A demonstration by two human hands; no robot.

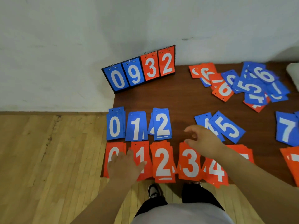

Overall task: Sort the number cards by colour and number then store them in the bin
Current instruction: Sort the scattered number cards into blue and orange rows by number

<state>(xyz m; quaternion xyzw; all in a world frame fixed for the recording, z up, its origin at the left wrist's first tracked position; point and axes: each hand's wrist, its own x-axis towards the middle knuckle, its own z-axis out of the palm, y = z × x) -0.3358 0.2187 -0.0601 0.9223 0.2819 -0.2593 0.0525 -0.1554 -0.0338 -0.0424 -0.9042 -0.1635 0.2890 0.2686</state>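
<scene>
Scoreboard point(139, 70) was noted upright at the far left corner of the table point(178, 101), showing blue 0 and 9, red 3 and 2; all places are given from it.

Directly in front of the scoreboard a blue row was laid: blue 0 pile point(115, 125), blue 1 pile point(136, 126), blue 2 pile point(162, 125), side by side; further right in the same row, past a bare gap, a blue 4 card point(203, 120) was overlapped by a tilted blue 5 card point(228, 126); a blue 7 card point(286, 130) was seen near the right edge.

One row nearer the person than the blue row, at the table's near edge, red piles were lined up: red 0 pile point(113, 152), red 1 pile point(142, 154), red 2 pile point(162, 162), red 3 pile point(189, 164), red 4 pile point(216, 172); more red cards beyond were partly hidden by the forearm, number not readable.

Well right of the scoreboard, at the same depth, an unsorted heap point(242, 84) of red and blue cards was left jumbled.

Left hand point(124, 167) was laid flat, fingers spread and relaxed, across the red 0 and red 1 piles; nothing was gripped.

Right hand point(202, 141) was held over the gap right of the blue 2 pile, above the top of the red 3 pile; fingers were loosely curled, with no card seen in them.
</scene>
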